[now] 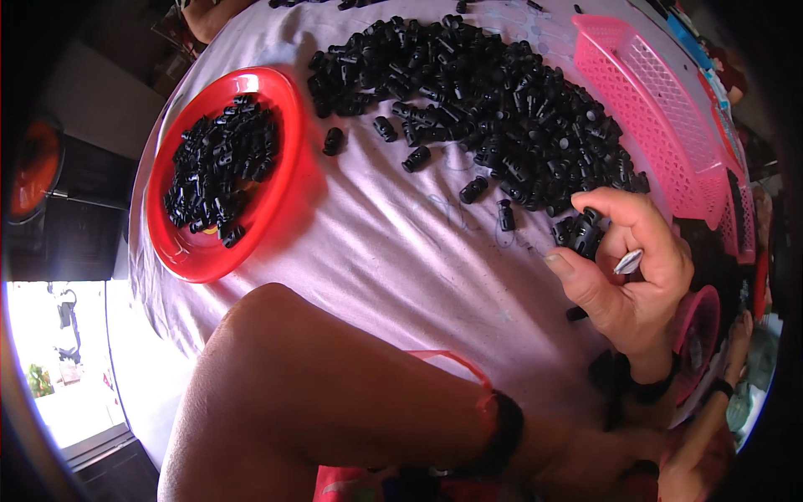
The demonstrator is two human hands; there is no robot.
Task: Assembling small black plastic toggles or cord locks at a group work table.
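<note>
My right hand (640,280), at the right of the cloth, pinches a small black slotted plastic cylinder (588,238) between thumb and index finger. A flat, pointed silver piece (629,262) sticks out from under its curled fingers. The rest of that piece is hidden. Just beyond the hand spreads a large heap of similar black cylinders (519,125). Several lie loose at its near edge, among them one cylinder (506,215) standing near my fingertips. I cannot make out my left hand.
A red round dish (288,155) with many black pieces rests on the pale pink cloth (376,276) at left. Pink lattice baskets (661,109) stand at the far right. A bare bent limb (360,393) with a dark band crosses the lower middle.
</note>
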